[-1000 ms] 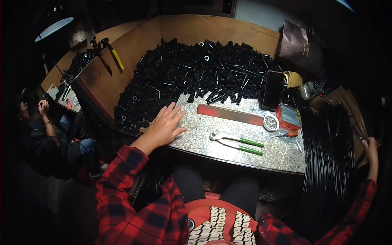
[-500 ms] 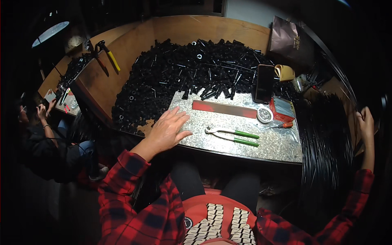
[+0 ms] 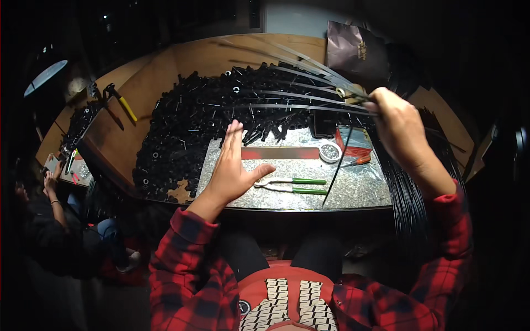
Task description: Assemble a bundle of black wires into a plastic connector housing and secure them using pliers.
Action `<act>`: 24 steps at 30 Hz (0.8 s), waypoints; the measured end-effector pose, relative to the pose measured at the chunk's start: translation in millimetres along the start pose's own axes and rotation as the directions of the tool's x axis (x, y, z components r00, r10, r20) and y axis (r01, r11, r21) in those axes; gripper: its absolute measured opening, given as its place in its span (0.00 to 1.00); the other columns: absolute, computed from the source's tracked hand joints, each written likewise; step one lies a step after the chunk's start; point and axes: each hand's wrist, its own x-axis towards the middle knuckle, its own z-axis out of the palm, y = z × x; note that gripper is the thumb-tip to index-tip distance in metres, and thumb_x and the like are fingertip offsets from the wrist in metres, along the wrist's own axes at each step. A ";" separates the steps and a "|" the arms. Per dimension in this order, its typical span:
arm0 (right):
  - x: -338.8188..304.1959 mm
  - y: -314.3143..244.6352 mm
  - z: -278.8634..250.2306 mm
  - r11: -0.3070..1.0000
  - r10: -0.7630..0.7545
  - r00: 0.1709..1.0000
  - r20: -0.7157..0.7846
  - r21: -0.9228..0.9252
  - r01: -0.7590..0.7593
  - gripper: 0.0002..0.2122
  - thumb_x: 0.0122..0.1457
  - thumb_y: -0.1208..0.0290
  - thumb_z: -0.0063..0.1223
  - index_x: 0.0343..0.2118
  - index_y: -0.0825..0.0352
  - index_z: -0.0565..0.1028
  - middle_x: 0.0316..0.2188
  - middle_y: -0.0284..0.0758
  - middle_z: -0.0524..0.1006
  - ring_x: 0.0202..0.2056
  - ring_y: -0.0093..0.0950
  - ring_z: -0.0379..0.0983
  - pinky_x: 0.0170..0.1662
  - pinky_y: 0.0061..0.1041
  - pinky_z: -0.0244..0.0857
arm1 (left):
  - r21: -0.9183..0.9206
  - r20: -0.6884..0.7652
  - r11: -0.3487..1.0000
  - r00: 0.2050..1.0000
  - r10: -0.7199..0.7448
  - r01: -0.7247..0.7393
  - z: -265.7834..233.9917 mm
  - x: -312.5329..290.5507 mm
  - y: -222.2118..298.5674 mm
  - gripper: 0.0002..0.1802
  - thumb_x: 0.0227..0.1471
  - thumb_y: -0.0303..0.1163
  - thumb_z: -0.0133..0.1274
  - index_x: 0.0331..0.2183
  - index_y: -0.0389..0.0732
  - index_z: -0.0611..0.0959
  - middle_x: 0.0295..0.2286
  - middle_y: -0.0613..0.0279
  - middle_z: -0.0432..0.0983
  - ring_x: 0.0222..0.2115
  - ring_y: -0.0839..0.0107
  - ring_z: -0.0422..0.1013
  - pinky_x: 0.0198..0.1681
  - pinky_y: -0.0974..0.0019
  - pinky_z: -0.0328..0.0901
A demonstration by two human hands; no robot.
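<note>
In the head view, the right hand (image 3: 402, 128) is gripping a bundle of long black cable ties (image 3: 298, 83) in a closed fist, raised above the far right part of the workbench; the ties are fanning out leftward and away from the fist, blurred, passing over the big heap of short black tubes (image 3: 187, 121), and one single tie (image 3: 338, 165) is hanging down from the hand toward the near edge of the metal plate (image 3: 353, 190). The left hand (image 3: 234, 168) is holding nothing: it is standing open on its edge with fingers straight and thumb spread, over the left part of the metal plate, well apart from the bundle and to the left of it. Just right of that thumb, a pair of green-handled pliers (image 3: 290, 185) is lying on the plate, and beyond it a long reddish strip (image 3: 287, 153) is lying crosswise, with a small round tin (image 3: 330, 152) at its right end. A dark paper bag (image 3: 358, 55) is standing at the far right, behind the fist. More black ties (image 3: 408, 193) are hanging in a thick sheaf under the right forearm. At far left, another person's hand (image 3: 49, 179) is resting near a lower table.
</note>
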 end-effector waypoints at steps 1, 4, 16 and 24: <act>1.9 -5.6 7.9 0.999 -0.019 1.000 0.016 0.051 0.019 0.06 0.52 0.77 0.51 0.28 0.67 0.65 0.23 0.43 0.71 0.27 0.44 0.71 0.28 0.38 0.65 | -0.060 -0.019 0.997 0.998 -0.056 0.055 4.4 6.9 -2.4 0.63 0.38 0.62 0.59 0.57 0.23 0.51 0.58 0.31 0.45 0.61 0.45 0.43 0.62 0.56 0.45; 9.5 -30.6 22.9 0.975 -0.028 0.999 0.034 0.223 0.019 0.07 0.55 0.73 0.52 0.27 0.67 0.66 0.22 0.42 0.72 0.27 0.44 0.71 0.28 0.39 0.63 | -0.329 0.007 0.921 0.976 -0.219 0.209 -0.4 18.5 -3.1 0.74 0.30 0.69 0.59 0.59 0.26 0.40 0.58 0.32 0.45 0.61 0.46 0.44 0.61 0.57 0.46; 30.4 -85.8 64.8 0.841 0.044 0.989 0.143 0.529 -0.114 0.05 0.54 0.76 0.53 0.29 0.70 0.69 0.21 0.44 0.73 0.25 0.43 0.72 0.28 0.33 0.63 | -0.546 -0.066 0.819 0.965 -0.254 0.178 -16.0 -2.3 37.9 0.55 0.46 0.42 0.62 0.58 0.25 0.45 0.56 0.38 0.54 0.57 0.57 0.56 0.58 0.60 0.52; 33.2 -91.6 77.2 0.849 0.112 0.988 0.102 0.507 -0.149 0.06 0.53 0.76 0.54 0.28 0.69 0.68 0.20 0.44 0.72 0.25 0.44 0.70 0.28 0.35 0.62 | -0.133 -0.627 0.987 0.779 -0.018 -0.085 -32.3 -38.6 51.6 0.67 0.36 0.60 0.62 0.59 0.25 0.43 0.60 0.38 0.38 0.61 0.51 0.43 0.62 0.55 0.40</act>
